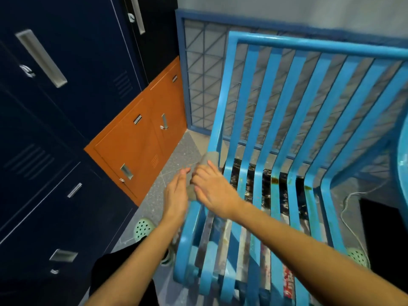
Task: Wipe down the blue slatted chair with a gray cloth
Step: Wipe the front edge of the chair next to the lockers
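A slatted chair [309, 45] is filling the centre and right of the frame, its back rising toward the top. A mesh panel [205, 74] is standing behind it. Tall lockers [77, 85] are running down the left side, with a low cabinet [141, 151] sitting between them and the panel. At the chair's left edge, the left hand [176, 195] is reaching in just left of the right hand [214, 191], a cloth [209, 157] lying between them. A cord [346, 208] is trailing on the floor [176, 155] at the right, beside the chair.
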`<state>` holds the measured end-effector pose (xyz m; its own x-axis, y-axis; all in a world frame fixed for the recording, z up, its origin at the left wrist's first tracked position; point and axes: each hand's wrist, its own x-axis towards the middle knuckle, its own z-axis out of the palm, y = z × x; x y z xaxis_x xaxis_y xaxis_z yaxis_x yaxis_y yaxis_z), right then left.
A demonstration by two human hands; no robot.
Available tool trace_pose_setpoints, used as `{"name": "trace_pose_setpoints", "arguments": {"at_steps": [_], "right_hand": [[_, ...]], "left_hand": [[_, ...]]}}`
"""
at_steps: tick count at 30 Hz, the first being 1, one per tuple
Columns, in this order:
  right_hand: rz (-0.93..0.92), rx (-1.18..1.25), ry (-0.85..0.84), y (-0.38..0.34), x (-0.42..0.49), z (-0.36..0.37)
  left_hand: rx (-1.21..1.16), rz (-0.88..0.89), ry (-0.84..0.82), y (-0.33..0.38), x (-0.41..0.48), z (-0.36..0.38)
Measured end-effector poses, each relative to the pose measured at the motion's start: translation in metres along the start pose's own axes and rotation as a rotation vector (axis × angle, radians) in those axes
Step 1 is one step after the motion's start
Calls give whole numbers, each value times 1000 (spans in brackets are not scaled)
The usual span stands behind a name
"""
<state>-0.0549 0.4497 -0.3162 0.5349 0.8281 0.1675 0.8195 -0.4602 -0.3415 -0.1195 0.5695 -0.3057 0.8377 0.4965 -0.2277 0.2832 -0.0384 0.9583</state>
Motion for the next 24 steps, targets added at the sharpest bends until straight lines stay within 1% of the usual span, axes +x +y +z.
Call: {"name": "trace_pose_setpoints", "arguments": {"at_steps": [4, 7, 10, 12, 13, 15, 17, 19, 20, 21, 22, 24], "right_hand": [[-10, 81, 4, -59, -43, 10], [-75, -9, 1, -94, -68, 30], [-189, -99, -9, -93, -75, 34], [-294, -86, -33, -79, -62, 23], [-303, -64, -40, -72, -54, 18], [-219, -29, -18, -68, -40, 13], [-83, 37, 58, -76, -35, 17], [32, 74, 116, -95, -37, 19], [54, 55, 125, -105, -41, 20], [34, 1, 124, -113, -47, 23], [-26, -68, 101, -121, -55, 29], [-193, -155, 8, -126, -75, 40]], "left_hand": [[-1, -99, -34, -22, -22, -38], [2, -190, -53, -29, -39, -51], [34, -201, -108, -30, -52, -52], [41, -176, -144, -26, -58, -49], [48, -159, -156, -22, -59, -49], [71, -127, -164, -18, -58, -51], [61, -106, -153, -15, -56, -55], [30, -144, -128, -18, -53, -61], [17, -172, -113, -20, -53, -64], [8, -198, -106, -22, -53, -67], [8, -220, -105, -25, -53, -69], [20, -234, -107, -28, -54, -71]]}}
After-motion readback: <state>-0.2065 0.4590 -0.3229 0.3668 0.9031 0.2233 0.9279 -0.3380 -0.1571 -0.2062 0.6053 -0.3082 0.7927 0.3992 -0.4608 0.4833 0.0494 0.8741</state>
